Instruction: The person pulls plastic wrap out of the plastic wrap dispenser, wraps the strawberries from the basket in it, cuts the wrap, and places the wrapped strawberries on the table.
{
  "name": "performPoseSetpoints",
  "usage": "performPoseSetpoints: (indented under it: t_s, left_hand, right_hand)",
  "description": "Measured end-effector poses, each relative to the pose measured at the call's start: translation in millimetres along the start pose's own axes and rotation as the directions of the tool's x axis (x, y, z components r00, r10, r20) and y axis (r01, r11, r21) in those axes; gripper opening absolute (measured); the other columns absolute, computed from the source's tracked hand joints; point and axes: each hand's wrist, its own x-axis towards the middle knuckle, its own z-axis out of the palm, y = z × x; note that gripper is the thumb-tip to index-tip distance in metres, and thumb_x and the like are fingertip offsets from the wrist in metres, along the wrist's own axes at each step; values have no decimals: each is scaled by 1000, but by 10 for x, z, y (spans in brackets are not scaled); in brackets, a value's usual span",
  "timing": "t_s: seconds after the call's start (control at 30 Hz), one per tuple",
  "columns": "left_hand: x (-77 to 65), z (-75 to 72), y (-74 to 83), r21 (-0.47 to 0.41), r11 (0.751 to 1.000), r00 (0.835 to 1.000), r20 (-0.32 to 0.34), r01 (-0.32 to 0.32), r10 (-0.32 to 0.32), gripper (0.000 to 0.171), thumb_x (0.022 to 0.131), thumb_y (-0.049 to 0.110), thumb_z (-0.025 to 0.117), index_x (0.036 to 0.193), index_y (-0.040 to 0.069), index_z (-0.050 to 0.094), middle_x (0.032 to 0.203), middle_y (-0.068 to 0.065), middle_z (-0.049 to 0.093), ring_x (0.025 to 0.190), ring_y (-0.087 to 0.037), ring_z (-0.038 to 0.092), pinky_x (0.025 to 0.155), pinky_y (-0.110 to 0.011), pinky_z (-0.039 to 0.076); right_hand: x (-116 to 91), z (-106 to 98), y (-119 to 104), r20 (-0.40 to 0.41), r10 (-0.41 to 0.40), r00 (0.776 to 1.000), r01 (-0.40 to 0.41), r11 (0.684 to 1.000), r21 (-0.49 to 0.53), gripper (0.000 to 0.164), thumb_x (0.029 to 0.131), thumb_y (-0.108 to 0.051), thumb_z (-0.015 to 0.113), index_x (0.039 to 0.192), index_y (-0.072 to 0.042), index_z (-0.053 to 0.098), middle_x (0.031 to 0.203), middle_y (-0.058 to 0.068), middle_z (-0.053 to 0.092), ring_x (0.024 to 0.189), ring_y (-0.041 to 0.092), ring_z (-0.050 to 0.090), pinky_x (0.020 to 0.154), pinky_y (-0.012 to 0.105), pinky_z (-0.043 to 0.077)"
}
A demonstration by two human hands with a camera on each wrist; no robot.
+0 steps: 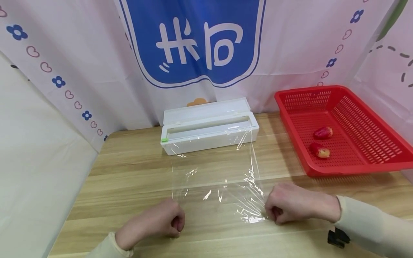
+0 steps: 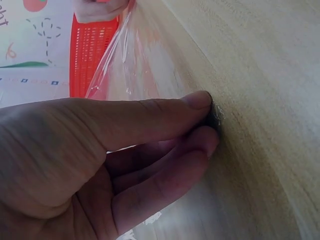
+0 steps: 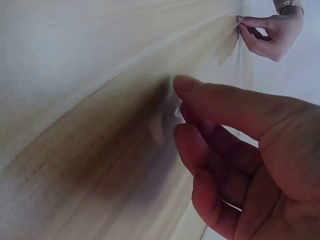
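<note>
Cling film (image 1: 208,194) ran from white dispenser box (image 1: 206,144), at film's 12 o'clock, to left hand (image 1: 161,219) at 8 and right hand (image 1: 292,203) at 3, each pinching its edge. Step looked like drawing out a length; next move likely called for even tension.

The top edge cuts off the right hand (image 2: 100,11) at upper left of the left-wrist view. The head view's right edge clips the red plastic basket (image 1: 358,168).
</note>
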Motion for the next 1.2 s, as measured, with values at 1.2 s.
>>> performPoseSetpoints:
  t_s: [1.2]
  left_hand:
    - [57, 36, -36, 5, 999, 999, -9, -51, 51, 23, 58, -1, 71, 59, 19, 61, 52, 19, 45, 48, 11, 37, 43, -10, 36]
  right_hand:
    - [-704, -1282, 527, -312, 587, 747, -587, 803, 105, 23, 77, -24, 79, 99, -23, 72, 90, -5, 70, 73, 8, 57, 60, 21, 50]
